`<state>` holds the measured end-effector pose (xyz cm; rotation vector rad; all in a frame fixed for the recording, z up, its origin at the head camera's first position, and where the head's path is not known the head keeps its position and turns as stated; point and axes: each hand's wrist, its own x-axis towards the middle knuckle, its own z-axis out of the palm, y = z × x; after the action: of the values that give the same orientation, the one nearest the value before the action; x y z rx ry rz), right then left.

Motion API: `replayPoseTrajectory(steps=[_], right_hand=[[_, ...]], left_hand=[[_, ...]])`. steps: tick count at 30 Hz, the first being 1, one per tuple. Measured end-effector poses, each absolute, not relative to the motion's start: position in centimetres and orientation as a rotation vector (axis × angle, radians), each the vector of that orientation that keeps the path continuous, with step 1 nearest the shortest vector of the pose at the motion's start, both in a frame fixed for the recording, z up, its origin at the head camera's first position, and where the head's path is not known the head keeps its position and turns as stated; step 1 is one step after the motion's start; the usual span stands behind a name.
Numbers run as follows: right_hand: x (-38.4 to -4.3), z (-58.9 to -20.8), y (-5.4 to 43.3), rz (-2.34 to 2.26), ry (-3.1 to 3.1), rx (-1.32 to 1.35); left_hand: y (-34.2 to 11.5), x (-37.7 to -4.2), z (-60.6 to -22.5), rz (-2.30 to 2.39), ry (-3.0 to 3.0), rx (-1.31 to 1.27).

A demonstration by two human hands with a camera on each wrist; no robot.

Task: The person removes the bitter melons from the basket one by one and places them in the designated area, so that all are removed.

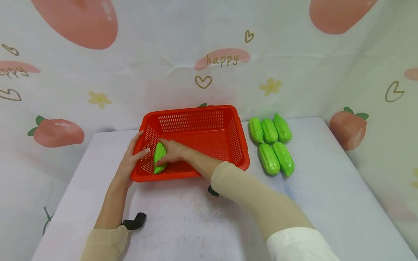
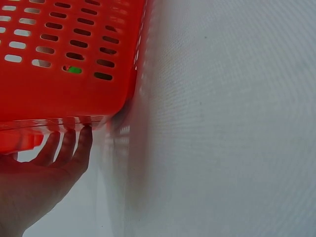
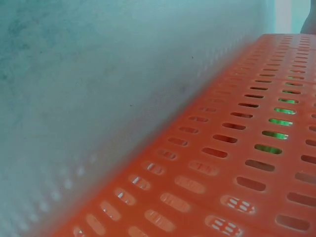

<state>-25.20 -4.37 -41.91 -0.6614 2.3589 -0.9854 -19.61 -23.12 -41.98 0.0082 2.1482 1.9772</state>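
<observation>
A red slotted plastic basket [image 1: 192,110] stands on the table. My left hand [image 1: 125,165] holds its left end, thumb over the rim and fingers against the outer wall. In the left wrist view the fingers of that left hand [image 2: 42,180] press on the basket's outside [image 2: 54,96]. Inside, at the left end, my right hand [image 1: 173,150] grips a green bitter melon [image 1: 159,155], which lies lengthwise along the left wall. The right wrist view shows the basket's slotted wall [image 3: 190,185], with bits of the green bitter melon [image 3: 275,135] through the slots; the right hand is hidden there.
Several green bitter melons [image 1: 269,159] lie in two rows on the white table [image 1: 330,188], right of the basket. A patterned cloth [image 1: 176,87] hangs behind the table and at its sides. Black wrist-camera parts [image 1: 135,222] show by the left forearm.
</observation>
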Motion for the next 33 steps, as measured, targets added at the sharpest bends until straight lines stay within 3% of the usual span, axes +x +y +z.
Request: replayPoseTrajectory(steps=[20, 33], right_hand=[[-24.9, -41.9, -4.9, -0.966, 2.482, -0.659], [-25.1, -40.9, -4.1, -1.214, 2.396, -0.611]], left_hand=[[-23.0, -19.6, -42.0, 1.999, 2.133, 0.022], [-23.1, -19.5, -42.0, 1.993, 2.131, 0.029]])
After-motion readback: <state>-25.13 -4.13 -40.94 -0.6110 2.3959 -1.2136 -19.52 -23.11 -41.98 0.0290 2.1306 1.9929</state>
